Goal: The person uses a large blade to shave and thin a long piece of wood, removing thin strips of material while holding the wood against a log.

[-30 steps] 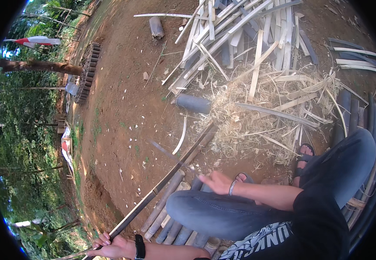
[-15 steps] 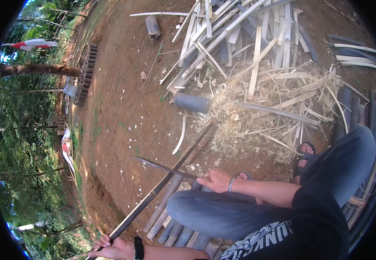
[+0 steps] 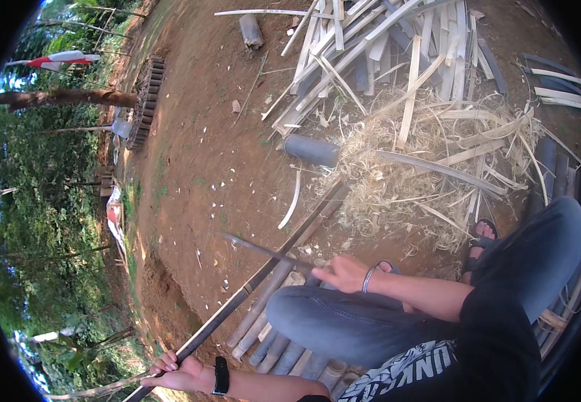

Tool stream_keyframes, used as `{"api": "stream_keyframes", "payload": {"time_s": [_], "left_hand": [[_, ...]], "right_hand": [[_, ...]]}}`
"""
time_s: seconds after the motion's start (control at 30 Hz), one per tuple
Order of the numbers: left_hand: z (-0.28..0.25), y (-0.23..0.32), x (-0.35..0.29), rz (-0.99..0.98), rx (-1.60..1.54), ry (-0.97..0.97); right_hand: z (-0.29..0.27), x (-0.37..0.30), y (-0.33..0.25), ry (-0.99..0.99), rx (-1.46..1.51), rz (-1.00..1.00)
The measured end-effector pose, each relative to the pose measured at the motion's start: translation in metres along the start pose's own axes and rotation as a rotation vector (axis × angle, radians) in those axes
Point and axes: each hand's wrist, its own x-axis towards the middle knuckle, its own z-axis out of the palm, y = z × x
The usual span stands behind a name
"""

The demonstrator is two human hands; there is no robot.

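Note:
My left hand (image 3: 182,374), with a black band on its wrist, is closed round the lower end of a long dark bamboo strip (image 3: 222,317). The strip slants up past my bent knee to the pile of shavings, and a pale edge runs along its lower half. In my right hand (image 3: 345,273), which wears a silver bracelet, is a long-bladed knife (image 3: 253,246). Its blade lies across the strip above a bamboo joint, the tip pointing left. The fingers of my right hand hide the knife's handle.
Curly bamboo shavings (image 3: 398,174) are heaped ahead, beside a dark bamboo piece (image 3: 312,151). Split bamboo slats (image 3: 377,50) lie piled beyond them. Bamboo poles (image 3: 274,352) lie under my leg, and more poles (image 3: 558,174) are at the right. Stacked round pieces (image 3: 146,104) stand at left.
The whole view has shifted slightly, so the scene sits a little further right and higher. My hands, the knife and the bamboo strip keep nearly the same places relative to each other.

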Motion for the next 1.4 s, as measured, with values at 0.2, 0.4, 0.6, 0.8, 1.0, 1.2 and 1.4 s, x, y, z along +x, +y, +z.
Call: {"api": "stream_keyframes", "payload": {"time_s": [0.2,0.4,0.6,0.8,1.0,1.2,1.4], "left_hand": [[-0.005,0.007,-0.002,0.010,0.048,0.000],[-0.002,0.005,-0.002,0.030,0.073,0.019],[-0.005,0.002,-0.001,-0.013,0.028,0.013],[-0.013,0.004,0.008,0.020,0.067,0.018],[-0.003,0.002,0.003,0.002,0.047,0.034],[-0.002,0.001,0.004,0.005,0.079,0.020],[0.000,-0.002,0.006,0.020,0.079,0.023]], "right_hand": [[0.009,0.003,0.014,0.153,0.154,0.190],[0.005,0.003,0.023,0.055,0.000,0.048],[0.001,0.012,0.037,0.175,0.125,0.200],[-0.025,0.022,0.061,0.103,0.075,0.270],[-0.013,0.023,0.055,0.176,0.121,0.253],[-0.039,0.035,0.100,0.205,0.071,0.341],[-0.028,0.041,0.095,0.211,0.048,0.306]]}}
